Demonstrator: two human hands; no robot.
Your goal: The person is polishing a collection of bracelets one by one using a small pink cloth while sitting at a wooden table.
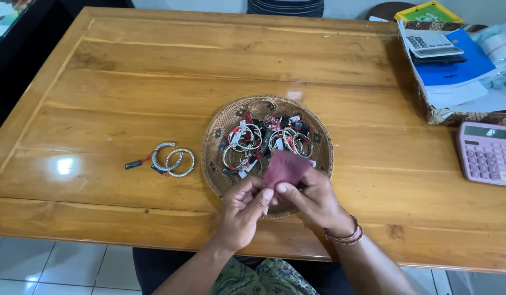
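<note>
Two hands meet over a woven basket [216,143] of silver bangles [266,141] on a wooden bench [127,82], the left hand [243,210] and right hand [313,199] both pinched on a small reddish cloth [284,168] held just above the basket's near rim. Whether a bangle sits inside the cloth cannot be told. Two more tagged bangles [174,162] lie well apart to the left, with a pink calculator [487,153] at the bench's right edge. By the look of it, the step in hand is wiping or polishing; any further rubbing would call for a firm pinch and small, controlled strokes.
</note>
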